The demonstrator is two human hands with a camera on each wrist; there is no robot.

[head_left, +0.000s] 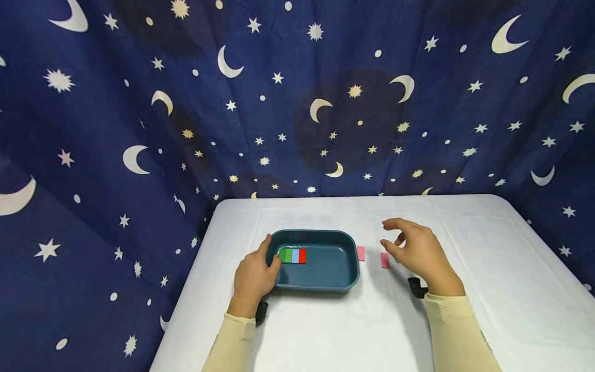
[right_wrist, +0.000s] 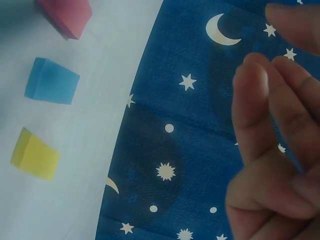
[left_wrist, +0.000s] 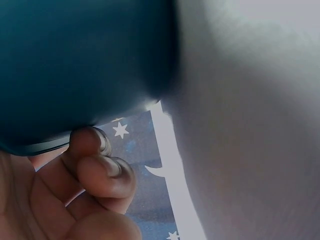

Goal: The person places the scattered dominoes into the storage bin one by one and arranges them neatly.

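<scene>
My left hand (head_left: 253,276) grips the left end of a dark teal rectangular tub (head_left: 321,287), thumb over the rim and the other fingers outside. Curled fingertips show against the tub's edge in the left wrist view. Inside, at the left, a row of green, light blue and red blocks (head_left: 293,256) lies by the thumb. My right hand (head_left: 420,253) hovers over the table to the right of the tub, thumb and forefinger apart, nothing between them. A pink block (head_left: 385,260) lies just left of it. Another pink block (head_left: 361,253) sits beside the tub's right wall.
In the right wrist view, a blue block (right_wrist: 52,81) and a yellow block (right_wrist: 36,155) stand on the white tablecloth (head_left: 325,330); the right hand hides them from the head view. A dark blue curtain (head_left: 288,103) with moons and stars hangs behind the table and along its sides.
</scene>
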